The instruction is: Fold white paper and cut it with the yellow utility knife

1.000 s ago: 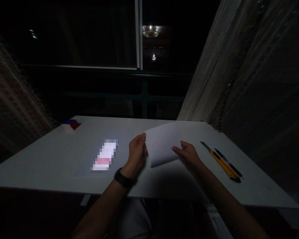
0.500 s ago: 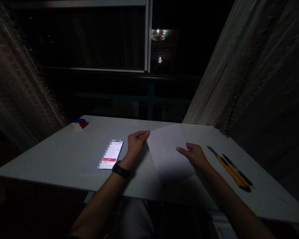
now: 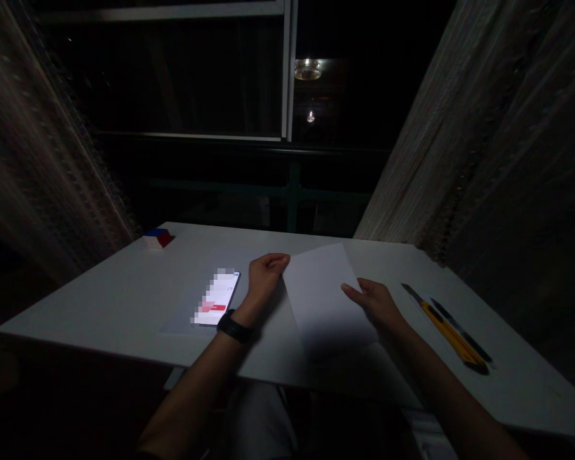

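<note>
A white sheet of paper is tilting over the near part of the worktop, its 6 o'clock edge fading into shadow and hard to make out. At its 10 o'clock corner the left hand is pinching it between the fingertips; at 3 o'clock the right hand is gripping the edge, thumb showing on top, the fingers hiding behind the sheet. Both forearms are running out of view toward 7 and 5 o'clock.

At 9 o'clock a lit phone, partly blurred by pixel blocks, is lying on a pale sheet; the left wrist's dark band is overlapping its near corner. Just past 3 o'clock a yellow cutter is lying beside a dark pen. A small coloured block is sitting toward 10 o'clock. Curtains are flanking a dark window at 12 o'clock, its outdoor side mostly unreadable.
</note>
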`<state>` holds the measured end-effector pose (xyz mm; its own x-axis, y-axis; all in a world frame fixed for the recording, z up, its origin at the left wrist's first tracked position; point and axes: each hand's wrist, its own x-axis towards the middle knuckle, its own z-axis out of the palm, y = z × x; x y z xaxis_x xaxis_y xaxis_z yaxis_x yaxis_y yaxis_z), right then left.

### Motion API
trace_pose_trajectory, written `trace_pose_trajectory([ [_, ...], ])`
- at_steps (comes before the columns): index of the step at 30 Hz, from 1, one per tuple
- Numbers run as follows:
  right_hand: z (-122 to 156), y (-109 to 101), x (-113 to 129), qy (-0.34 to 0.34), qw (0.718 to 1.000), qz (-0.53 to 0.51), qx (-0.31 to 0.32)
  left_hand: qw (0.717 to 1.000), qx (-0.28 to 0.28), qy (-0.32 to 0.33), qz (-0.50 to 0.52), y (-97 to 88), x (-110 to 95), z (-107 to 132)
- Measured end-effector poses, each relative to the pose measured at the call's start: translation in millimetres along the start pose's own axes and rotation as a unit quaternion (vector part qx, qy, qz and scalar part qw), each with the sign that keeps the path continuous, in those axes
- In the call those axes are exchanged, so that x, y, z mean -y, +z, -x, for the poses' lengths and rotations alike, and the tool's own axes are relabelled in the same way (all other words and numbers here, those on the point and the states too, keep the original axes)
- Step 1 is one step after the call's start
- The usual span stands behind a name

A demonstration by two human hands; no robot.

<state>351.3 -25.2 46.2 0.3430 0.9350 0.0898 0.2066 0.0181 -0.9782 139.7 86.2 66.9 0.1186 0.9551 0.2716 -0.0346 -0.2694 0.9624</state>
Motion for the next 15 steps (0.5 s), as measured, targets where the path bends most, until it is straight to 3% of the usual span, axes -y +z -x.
trace_pose_trajectory([
  [4,-2.2,4.9,-2.1,-0.004,1.0,0.025,0.013,0.998,-0.009,0.028,-0.047,-3.6,9.6,-7.5],
  [11,-7.3,16.6,-9.2,-0.011,0.998,0.059,-0.02,0.997,0.019,0.027,-0.069,-14.0,12.8,-8.5],
  [15,-11.0,22.0,-12.6,-0.002,0.998,0.043,-0.034,0.989,0.033,0.041,-0.136,-34.9,9.0,-7.2],
])
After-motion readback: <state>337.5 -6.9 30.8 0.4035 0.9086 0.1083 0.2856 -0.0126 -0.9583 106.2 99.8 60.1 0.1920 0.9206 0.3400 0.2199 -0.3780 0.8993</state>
